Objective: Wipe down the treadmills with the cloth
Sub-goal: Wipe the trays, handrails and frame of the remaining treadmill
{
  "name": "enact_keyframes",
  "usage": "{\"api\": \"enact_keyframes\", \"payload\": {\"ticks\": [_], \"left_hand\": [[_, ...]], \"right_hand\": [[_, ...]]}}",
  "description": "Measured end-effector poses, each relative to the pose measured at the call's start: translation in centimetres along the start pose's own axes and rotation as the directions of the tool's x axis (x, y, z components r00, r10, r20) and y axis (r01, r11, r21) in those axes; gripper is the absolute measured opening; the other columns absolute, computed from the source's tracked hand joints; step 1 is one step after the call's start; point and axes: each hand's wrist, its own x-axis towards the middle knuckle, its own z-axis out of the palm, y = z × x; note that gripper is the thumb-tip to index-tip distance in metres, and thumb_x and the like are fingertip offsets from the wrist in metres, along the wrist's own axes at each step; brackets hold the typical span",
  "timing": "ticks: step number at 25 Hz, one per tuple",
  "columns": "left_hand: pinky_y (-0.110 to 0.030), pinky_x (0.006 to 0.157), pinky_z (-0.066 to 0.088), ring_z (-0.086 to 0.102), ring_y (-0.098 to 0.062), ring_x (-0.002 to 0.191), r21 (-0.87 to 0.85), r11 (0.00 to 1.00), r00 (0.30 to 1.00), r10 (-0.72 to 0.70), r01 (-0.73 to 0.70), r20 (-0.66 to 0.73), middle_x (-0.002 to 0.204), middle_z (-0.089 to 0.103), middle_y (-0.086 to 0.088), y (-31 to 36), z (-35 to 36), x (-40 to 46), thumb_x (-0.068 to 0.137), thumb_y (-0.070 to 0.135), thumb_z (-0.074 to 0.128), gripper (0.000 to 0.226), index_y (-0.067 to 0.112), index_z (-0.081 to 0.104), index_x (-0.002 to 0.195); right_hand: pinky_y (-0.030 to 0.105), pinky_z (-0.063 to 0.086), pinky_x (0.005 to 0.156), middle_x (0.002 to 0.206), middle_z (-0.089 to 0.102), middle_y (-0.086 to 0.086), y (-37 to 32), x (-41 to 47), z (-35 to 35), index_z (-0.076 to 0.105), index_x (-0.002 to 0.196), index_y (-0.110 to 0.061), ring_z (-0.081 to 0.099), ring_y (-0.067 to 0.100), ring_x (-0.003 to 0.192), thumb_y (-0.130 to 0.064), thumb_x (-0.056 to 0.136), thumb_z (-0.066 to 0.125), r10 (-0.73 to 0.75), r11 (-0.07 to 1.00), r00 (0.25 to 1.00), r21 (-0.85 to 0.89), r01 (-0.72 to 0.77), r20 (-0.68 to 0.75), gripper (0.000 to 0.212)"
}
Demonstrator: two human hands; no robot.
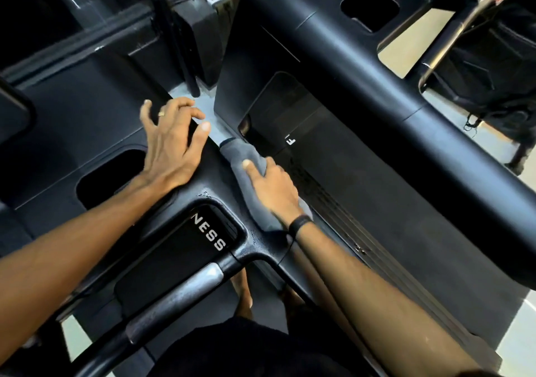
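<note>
I look down on the black console of a treadmill [95,121], with a second black treadmill [362,86] close on the right. A grey cloth [242,156] lies on the right edge of the near console. My right hand [272,185] presses on it, fingers closed over the fabric, with a dark band on the wrist. My left hand [174,141] rests flat on the console top just left of the cloth, fingers spread and holding nothing; a ring shows on one finger.
A cup-holder recess [113,173] sits below my left hand. A handlebar with a silver grip [174,298] crosses the lower middle, beside a panel lettered "NESS" [210,234]. A narrow pale floor gap [203,107] separates the machines. A metal rail [452,37] stands upper right.
</note>
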Motion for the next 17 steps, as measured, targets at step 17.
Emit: {"api": "enact_keyframes", "payload": {"ticks": [17], "left_hand": [[-0.047, 0.117, 0.009, 0.055, -0.019, 0.115, -0.075, 0.997, 0.998, -0.033, 0.029, -0.047, 0.124, 0.056, -0.003, -0.4, 0.4, -0.1, 0.1, 0.049, 0.033, 0.048, 0.012, 0.063, 0.105]], "right_hand": [[0.039, 0.042, 0.106, 0.141, 0.057, 0.01, 0.7, 5.2, 0.6, 0.051, 0.141, -0.014, 0.053, 0.03, 0.128, -0.065, 0.095, 0.048, 0.126, 0.954, 0.972, 0.243, -0.173, 0.2, 0.068]]}}
